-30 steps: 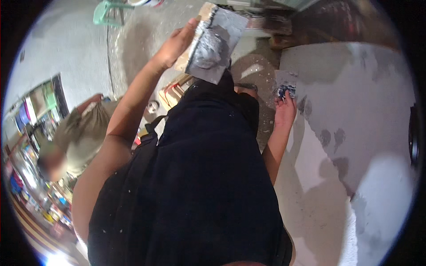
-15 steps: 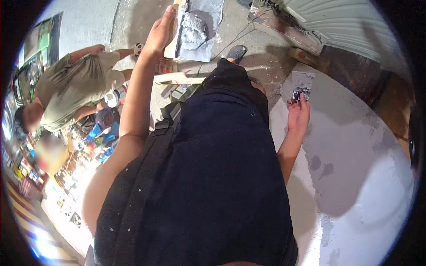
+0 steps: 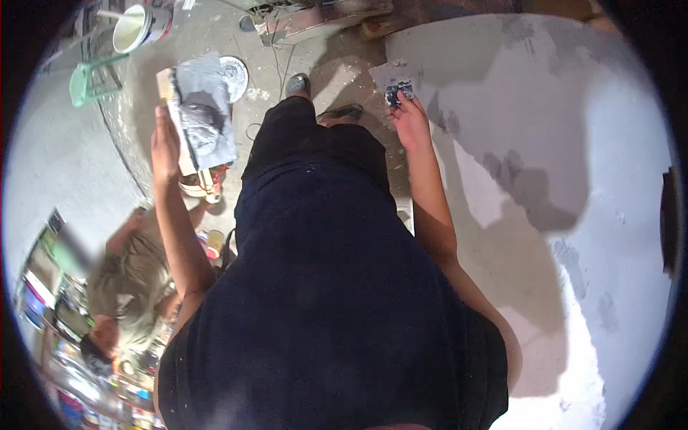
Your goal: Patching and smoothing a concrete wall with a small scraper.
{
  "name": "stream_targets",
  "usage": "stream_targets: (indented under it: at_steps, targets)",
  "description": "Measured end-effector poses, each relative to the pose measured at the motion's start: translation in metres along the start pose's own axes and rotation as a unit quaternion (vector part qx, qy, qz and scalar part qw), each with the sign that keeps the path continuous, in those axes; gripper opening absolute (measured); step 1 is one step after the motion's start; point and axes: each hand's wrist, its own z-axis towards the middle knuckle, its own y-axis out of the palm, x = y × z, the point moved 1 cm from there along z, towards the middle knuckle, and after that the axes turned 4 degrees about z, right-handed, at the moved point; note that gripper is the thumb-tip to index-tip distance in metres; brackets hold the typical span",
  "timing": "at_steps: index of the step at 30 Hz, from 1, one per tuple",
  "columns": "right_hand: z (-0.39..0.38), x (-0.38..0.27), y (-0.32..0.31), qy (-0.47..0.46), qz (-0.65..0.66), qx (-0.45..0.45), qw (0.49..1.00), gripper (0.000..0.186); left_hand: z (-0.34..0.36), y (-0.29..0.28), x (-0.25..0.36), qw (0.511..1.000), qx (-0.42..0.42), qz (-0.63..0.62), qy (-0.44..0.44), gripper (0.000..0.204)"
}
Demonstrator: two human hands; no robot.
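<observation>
My left hand (image 3: 165, 147) grips the wooden edge of a flat, grey-smeared mortar board (image 3: 224, 107). A lumpy mound of wet grey putty (image 3: 201, 127) sits on the board. Most of the fingers are hidden beneath it. In my right hand (image 3: 411, 125) is a putty knife (image 3: 390, 74), its blade flat against the pale wall (image 3: 494, 93) or just over it; I cannot tell which. Dark and grey putty coats the knife near my closed fingers. Darker grey patches (image 3: 512, 172) mark the wall surface.
A person (image 3: 136, 279) bends over at the lower left beside cluttered goods. A green stool (image 3: 93, 82) and a white bucket (image 3: 132, 29) stand at the far left. A round white lid (image 3: 234, 77) lies past the board. Debris and a ledge (image 3: 322, 21) are ahead.
The view has turned toward the wall on the right. The stool and bucket have come into sight. Both hands keep hold of the board and the putty knife.
</observation>
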Motion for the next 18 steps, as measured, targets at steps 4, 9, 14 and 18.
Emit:
stream_targets:
  at_steps: [4, 9, 14, 18]
  targets:
    - [-0.003, 0.034, -0.021, 0.003, 0.028, 0.114, 0.993, 0.02, 0.031, 0.042, 0.039, 0.976, -0.128, 0.157, 0.076, 0.051]
    - [-0.028, 0.085, -0.046, -0.027, 0.134, 0.17, 0.976, 0.021, 0.106, 0.069, 0.072, 0.945, -0.198, 0.179, 0.187, 0.059]
    - [-0.061, 0.13, -0.03, -0.087, 0.252, 0.213, 0.94, 0.019, 0.155, 0.083, 0.107, 0.889, -0.37, 0.255, 0.089, 0.062]
    - [-0.103, 0.19, -0.024, -0.157, 0.299, 0.254, 0.906, 0.022, 0.155, 0.099, 0.12, 0.844, -0.413, 0.31, 0.147, 0.063]
